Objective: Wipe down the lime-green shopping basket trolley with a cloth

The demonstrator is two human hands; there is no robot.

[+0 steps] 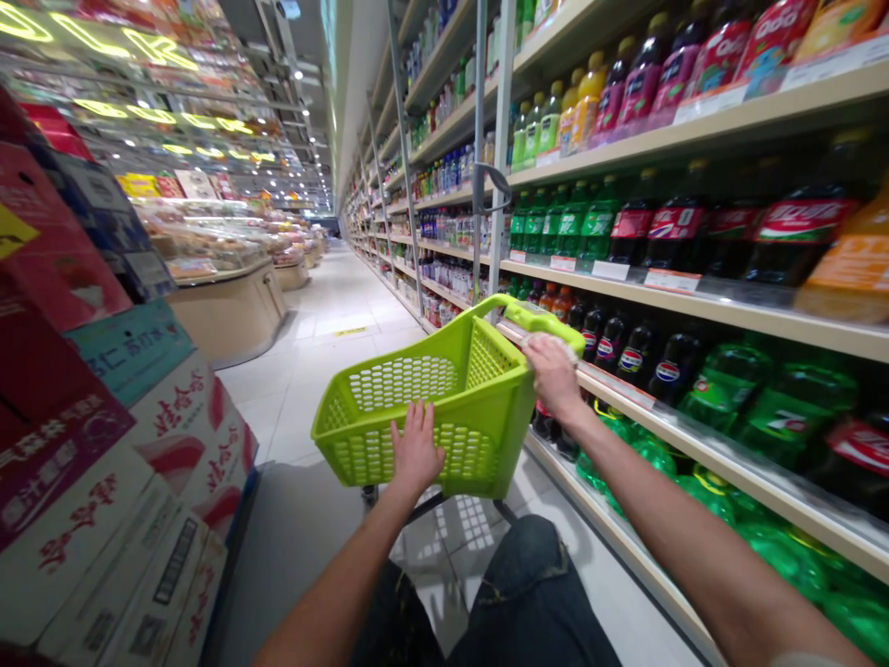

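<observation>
A lime-green plastic shopping cart [417,366] stands turned sideways in front of my knees, its basket with no goods visible inside. My left hand [417,451] rests on the near side wall, fingers stretched out over the perforated panel. At the cart's right end, my right hand [552,375] is closed on a crumpled white cloth [570,350] and presses it against the green handle end. Part of the cloth is hidden beneath my fingers. Below the basket, the wheels and frame show only partly.
Drink shelves [625,283] filled with bottles run along the right, close to my right arm. Stacked cartons [173,463] rise on the left. A tiled aisle [333,306] stretches ahead past a rounded display counter [222,310]. A grey bracket [491,190] juts from the shelf upright.
</observation>
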